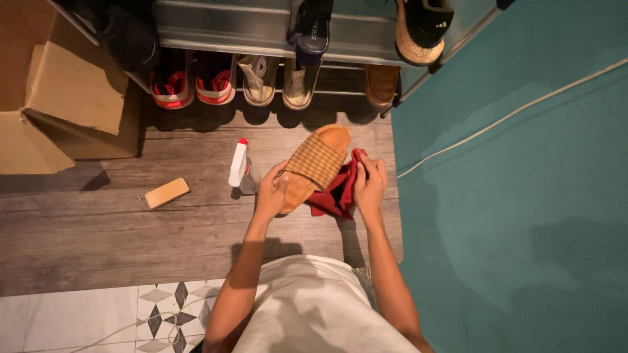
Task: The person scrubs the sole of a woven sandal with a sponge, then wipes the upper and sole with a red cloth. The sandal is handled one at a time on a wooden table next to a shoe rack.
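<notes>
My left hand (271, 191) grips the toe end of a tan slide sandal (317, 160) with a woven checked strap, holding it above the wooden floor. Against the sandal's right side my right hand (369, 183) presses a crumpled red cloth (337, 193), which hangs under the sandal. Just left of my left hand, a white spray bottle (239, 165) with a red tip stands on the floor.
A metal shoe rack (261, 26) along the top holds red sandals (193, 85), beige sneakers (278, 82), a brown slide (381, 85) and dark shoes. An open cardboard box (59, 98) sits at left, a small wooden brush block (167, 193) lies on the planks, and a teal wall (517, 196) rises at right.
</notes>
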